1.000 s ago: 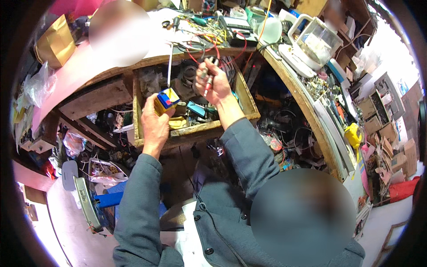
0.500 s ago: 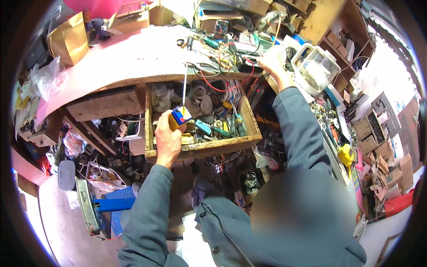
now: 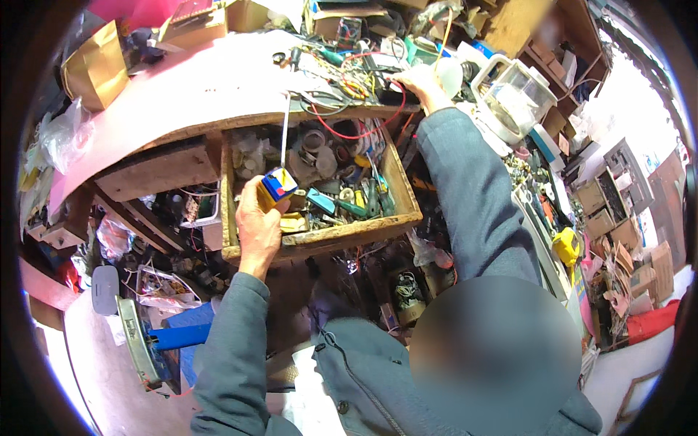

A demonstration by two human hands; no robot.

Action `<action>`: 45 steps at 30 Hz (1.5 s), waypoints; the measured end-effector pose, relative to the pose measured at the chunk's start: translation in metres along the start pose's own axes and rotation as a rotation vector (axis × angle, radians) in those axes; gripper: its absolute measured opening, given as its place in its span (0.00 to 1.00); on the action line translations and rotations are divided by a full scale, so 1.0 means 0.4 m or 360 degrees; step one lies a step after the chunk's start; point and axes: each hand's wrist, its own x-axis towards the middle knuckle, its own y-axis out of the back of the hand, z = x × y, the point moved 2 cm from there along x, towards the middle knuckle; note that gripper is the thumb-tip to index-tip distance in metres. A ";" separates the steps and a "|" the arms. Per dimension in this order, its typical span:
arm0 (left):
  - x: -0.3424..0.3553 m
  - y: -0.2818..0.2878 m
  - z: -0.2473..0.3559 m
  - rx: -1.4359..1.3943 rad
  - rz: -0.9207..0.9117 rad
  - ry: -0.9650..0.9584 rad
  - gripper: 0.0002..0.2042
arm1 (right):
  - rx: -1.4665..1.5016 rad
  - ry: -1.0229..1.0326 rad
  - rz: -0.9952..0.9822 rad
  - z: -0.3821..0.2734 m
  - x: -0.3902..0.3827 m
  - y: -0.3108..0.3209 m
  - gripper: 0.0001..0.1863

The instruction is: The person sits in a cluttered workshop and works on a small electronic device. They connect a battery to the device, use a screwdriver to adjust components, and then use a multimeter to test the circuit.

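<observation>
My left hand (image 3: pixel 259 231) is closed around a small blue-and-yellow box-shaped thing (image 3: pixel 279 184), held above the left part of an open wooden drawer (image 3: pixel 327 237). From its top a thin white strip (image 3: pixel 285 131) runs up to the bench edge; whether it is joined to the box I cannot make out. My right hand (image 3: pixel 425 86) reaches over the bench with fingers stretched out to the left, beside a looping red cable (image 3: pixel 400 105) and a heap of tools. Its fingertips are washed out by bright light. Inside the drawer lie green-handled tools (image 3: pixel 374 200), a turquoise piece (image 3: pixel 321 201) and tape rolls (image 3: pixel 313 139).
A pinkish benchtop (image 3: pixel 167 98) spreads left, with a brown paper bag (image 3: pixel 94 69) on it. Right of my right hand stands a clear container with a white handle (image 3: pixel 512 98). A yellow tape measure (image 3: pixel 566 247) lies further right. A blue-and-green stand (image 3: pixel 174 338) is at lower left.
The whole view has shifted slightly, moving the scene left and up. My right hand has gone a little further left over the tools. My left hand still grips the box-shaped thing.
</observation>
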 end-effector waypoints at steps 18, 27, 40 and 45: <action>0.011 -0.025 0.015 0.0011 0.0001 -0.0159 0.25 | 0.2366 -0.0042 -0.0428 0.064 -0.060 0.073 0.15; 0.015 -0.026 0.016 0.0030 -0.0118 -0.0194 0.25 | 0.2557 0.0422 -0.0933 -0.043 -0.240 0.103 0.16; 0.023 -0.027 -0.008 0.0007 -0.0402 -0.0034 0.27 | 0.3303 -0.0101 -0.0718 -0.207 -0.630 -0.219 0.11; 0.024 -0.023 0.007 -0.0001 -0.0417 -0.0033 0.26 | 0.3343 -0.0126 -0.0548 -0.229 -0.646 -0.230 0.10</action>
